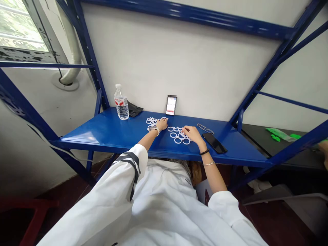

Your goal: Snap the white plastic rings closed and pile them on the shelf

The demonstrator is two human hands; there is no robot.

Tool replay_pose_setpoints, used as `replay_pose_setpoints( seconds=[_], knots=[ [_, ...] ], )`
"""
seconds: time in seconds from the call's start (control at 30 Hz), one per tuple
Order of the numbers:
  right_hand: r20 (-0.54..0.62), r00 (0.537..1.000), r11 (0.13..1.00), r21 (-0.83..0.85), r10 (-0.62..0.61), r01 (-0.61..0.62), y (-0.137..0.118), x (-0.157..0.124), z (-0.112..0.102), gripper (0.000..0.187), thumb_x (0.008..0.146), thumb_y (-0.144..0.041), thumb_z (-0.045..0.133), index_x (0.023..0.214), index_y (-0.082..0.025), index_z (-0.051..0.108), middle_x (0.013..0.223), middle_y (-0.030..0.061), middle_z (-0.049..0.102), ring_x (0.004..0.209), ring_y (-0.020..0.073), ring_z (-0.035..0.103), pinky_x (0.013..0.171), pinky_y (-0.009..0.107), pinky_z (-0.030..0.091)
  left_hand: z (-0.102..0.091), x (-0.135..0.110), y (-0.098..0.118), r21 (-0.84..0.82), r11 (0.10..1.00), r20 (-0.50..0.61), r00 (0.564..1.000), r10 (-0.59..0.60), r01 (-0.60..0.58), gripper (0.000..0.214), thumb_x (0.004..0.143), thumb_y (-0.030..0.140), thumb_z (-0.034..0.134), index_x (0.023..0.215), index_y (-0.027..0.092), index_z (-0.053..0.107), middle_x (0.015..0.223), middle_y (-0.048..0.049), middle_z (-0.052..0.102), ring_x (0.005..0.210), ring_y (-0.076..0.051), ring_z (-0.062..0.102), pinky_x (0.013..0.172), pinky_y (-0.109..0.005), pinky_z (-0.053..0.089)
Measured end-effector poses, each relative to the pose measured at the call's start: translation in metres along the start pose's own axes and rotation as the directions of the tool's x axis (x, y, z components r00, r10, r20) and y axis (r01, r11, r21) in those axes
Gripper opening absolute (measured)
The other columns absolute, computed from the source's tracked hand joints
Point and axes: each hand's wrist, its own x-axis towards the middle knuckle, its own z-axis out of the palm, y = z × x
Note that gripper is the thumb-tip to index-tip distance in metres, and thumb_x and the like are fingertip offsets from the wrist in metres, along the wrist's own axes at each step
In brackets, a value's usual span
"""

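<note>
Several white plastic rings (176,135) lie spread on the blue metal shelf (107,133). A second cluster of white rings (151,121) sits farther back to the left. My left hand (162,123) rests between the two clusters with its fingers curled on a ring at the far cluster's edge. My right hand (192,133) sits on the right side of the near group, fingertips pinched on a ring there. Both hands are small in view, so the grips are hard to make out.
A clear water bottle (121,102) stands at the back left beside a black pouch (134,109). A small card (171,105) leans on the wall. Glasses (205,128) and a black phone (214,142) lie to the right. Green items (279,134) rest on a neighbouring dark surface.
</note>
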Motion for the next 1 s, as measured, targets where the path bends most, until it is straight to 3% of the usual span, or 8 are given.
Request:
replay_pose_setpoints(
  seconds=[0.1,0.23,0.43,0.5,0.63,0.77,0.9,1.0],
  knots=[
    [0.021,0.998,0.997,0.061,-0.051,0.050,0.004,0.001,0.001,0.037,0.097,-0.042,0.044,0.077,-0.019,0.066,0.070,0.0038,0.070,0.060,0.0151,0.057,0.062,0.027,0.038,0.004,-0.007,-0.002,0.011,1.000,-0.028,1.000,0.014,-0.014,0.044,0.097,0.006,0.033,0.133,0.006,0.058,0.137,-0.0249,0.060,0.130,-0.035,0.056,0.111,-0.056,0.038],
    [0.056,0.994,0.992,0.094,-0.089,0.083,0.003,0.002,0.006,0.037,0.096,-0.042,0.044,0.076,-0.019,0.064,0.071,0.0043,0.070,0.064,0.0167,0.061,0.064,0.027,0.040,0.005,-0.035,-0.011,0.025,0.995,-0.077,0.992,0.095,-0.094,0.043,0.096,0.003,0.032,0.125,0.010,0.063,0.133,-0.0205,0.063,0.124,-0.030,0.060,0.116,-0.050,0.031],
    [0.085,0.987,0.985,0.122,-0.135,0.124,-0.007,0.003,0.019,0.036,0.096,-0.041,0.046,0.075,-0.019,0.065,0.071,0.0048,0.070,0.067,0.0181,0.063,0.066,0.029,0.043,-0.007,-0.071,-0.026,0.008,0.995,-0.133,0.986,0.100,-0.100,0.035,0.095,0.003,0.035,0.114,0.011,0.063,0.113,-0.0181,0.070,0.110,-0.029,0.065,0.102,-0.046,0.043],
    [0.064,0.988,0.983,0.127,-0.144,0.135,-0.010,0.003,0.024,0.033,0.095,-0.041,0.048,0.078,-0.019,0.066,0.074,0.0052,0.071,0.069,0.0188,0.064,0.067,0.029,0.044,-0.016,-0.079,-0.027,-0.097,0.987,-0.178,0.978,0.111,-0.129,0.026,0.096,0.007,0.039,0.110,0.013,0.060,0.111,-0.0149,0.071,0.105,-0.026,0.066,0.096,-0.040,0.047],
    [-0.009,0.988,0.967,0.203,-0.155,0.154,-0.019,0.001,0.031,0.029,0.095,-0.042,0.053,0.105,-0.020,0.068,0.093,0.0076,0.075,0.083,0.0213,0.069,0.073,0.031,0.049,-0.033,-0.101,-0.019,-0.446,0.832,-0.331,0.924,0.191,-0.331,0.010,0.092,0.013,0.052,0.100,0.017,0.055,0.102,-0.0085,0.068,0.094,-0.019,0.065,0.086,-0.033,0.052],
    [0.014,0.983,0.930,0.324,-0.185,0.171,-0.030,-0.004,0.037,0.036,0.095,-0.048,0.056,0.117,-0.021,0.066,0.095,0.0072,0.076,0.086,0.0220,0.071,0.077,0.034,0.053,-0.046,-0.131,-0.002,-0.530,0.703,-0.400,0.871,0.286,-0.474,0.003,0.093,0.021,0.053,0.096,0.020,0.052,0.096,-0.0043,0.066,0.088,-0.017,0.064,0.083,-0.032,0.053],
    [0.066,0.965,0.853,0.485,-0.253,0.191,-0.042,-0.010,0.038,0.039,0.092,-0.056,0.058,0.102,-0.020,0.069,0.080,0.0048,0.074,0.076,0.0212,0.071,0.078,0.037,0.057,-0.049,-0.154,0.010,-0.494,0.697,-0.427,0.843,0.326,-0.519,0.005,0.097,0.024,0.052,0.100,0.021,0.053,0.096,-0.0045,0.065,0.089,-0.017,0.063,0.085,-0.034,0.053],
    [-0.007,0.969,0.827,0.520,-0.246,0.214,-0.054,-0.016,0.034,0.041,0.088,-0.059,0.063,0.096,-0.020,0.071,0.080,0.0050,0.075,0.077,0.0218,0.072,0.078,0.037,0.057,-0.053,-0.160,0.013,-0.435,0.749,-0.474,0.834,0.283,-0.501,0.020,0.096,0.030,0.057,0.114,0.020,0.055,0.114,-0.0107,0.064,0.108,-0.023,0.062,0.092,-0.039,0.053]
  ],
)
